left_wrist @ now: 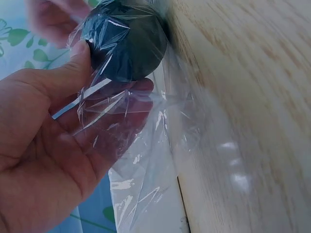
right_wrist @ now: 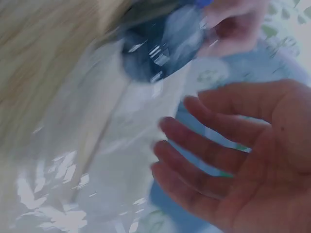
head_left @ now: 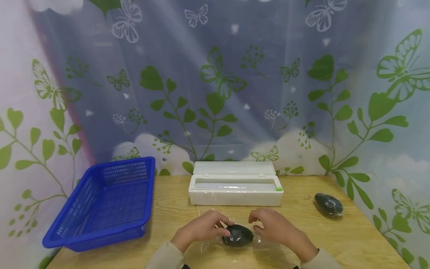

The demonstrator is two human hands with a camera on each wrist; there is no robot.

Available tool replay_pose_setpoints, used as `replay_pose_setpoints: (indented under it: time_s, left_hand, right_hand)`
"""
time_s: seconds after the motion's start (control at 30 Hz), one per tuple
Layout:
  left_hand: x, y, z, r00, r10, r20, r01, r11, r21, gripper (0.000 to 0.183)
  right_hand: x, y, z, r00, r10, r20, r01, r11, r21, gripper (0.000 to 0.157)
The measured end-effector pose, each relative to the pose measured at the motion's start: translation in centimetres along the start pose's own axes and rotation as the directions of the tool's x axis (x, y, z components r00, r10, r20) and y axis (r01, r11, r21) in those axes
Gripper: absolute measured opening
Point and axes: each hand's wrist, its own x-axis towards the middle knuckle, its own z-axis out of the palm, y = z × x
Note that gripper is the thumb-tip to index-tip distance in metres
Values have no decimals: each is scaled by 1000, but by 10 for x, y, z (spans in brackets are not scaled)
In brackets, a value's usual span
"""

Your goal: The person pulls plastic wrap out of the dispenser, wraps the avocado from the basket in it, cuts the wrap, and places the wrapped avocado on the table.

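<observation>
A dark green, oval fruit [head_left: 237, 236] lies on the table at the front, partly covered in clear cling film. My left hand [head_left: 209, 226] holds its left end; in the left wrist view the thumb [left_wrist: 80, 56] presses one side and the fingers are behind it. Loose cling film [left_wrist: 146, 111] trails from the fruit across those fingers. My right hand [head_left: 273, 225] is just right of the fruit, apart from it. In the right wrist view its fingers [right_wrist: 204, 145] are spread and loosely bent with nothing between them. More film [right_wrist: 73, 179] spreads beside the fruit there.
Behind the hands stands a white cling film box [head_left: 235, 198], lid raised, with a green slider [head_left: 279, 189] at its right end. A blue plastic basket [head_left: 141, 224] is at the left. Another dark fruit [head_left: 328, 204], wrapped in film, lies at the right. Printed curtains [head_left: 268, 123] enclose the table.
</observation>
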Motion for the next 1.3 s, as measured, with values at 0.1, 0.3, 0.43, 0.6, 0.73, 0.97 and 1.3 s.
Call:
replay_pose_setpoints:
  time_s: [0.1, 0.3, 0.43, 0.6, 0.73, 0.97, 1.3]
  left_hand:
    - [0, 0, 0, 1000, 0, -2, 0, 1000, 25, 32]
    - [0, 2, 0, 1000, -29, 0, 29, 999, 25, 31]
    - [0, 1, 1, 1000, -21, -6, 21, 999, 34, 29]
    - [1, 0, 1, 1000, 19, -15, -18, 998, 59, 27]
    - [2, -1, 1, 1000, 22, -5, -22, 999, 50, 31]
    - [2, -1, 4, 1000, -30, 6, 30, 997, 73, 34]
    - [0, 2, -4, 991, 16, -131, -12, 999, 32, 30]
  right_hand:
    - [-1, -17, -3, 994, -45, -95, 39, 997, -59, 12]
    - [-2, -36, 0, 992, -99, -79, 99, 995, -14, 11]
    - [-2, -36, 7, 993, -90, -73, 87, 995, -49, 13]
    - [0, -30, 17, 992, -62, -107, 49, 992, -113, 28]
    - [3, -25, 20, 997, -29, -77, 24, 997, -77, 38]
    - [5, -18, 27, 999, -13, -47, 10, 998, -70, 50]
    - [9, -10, 26, 999, -26, -31, 26, 1000, -13, 45]
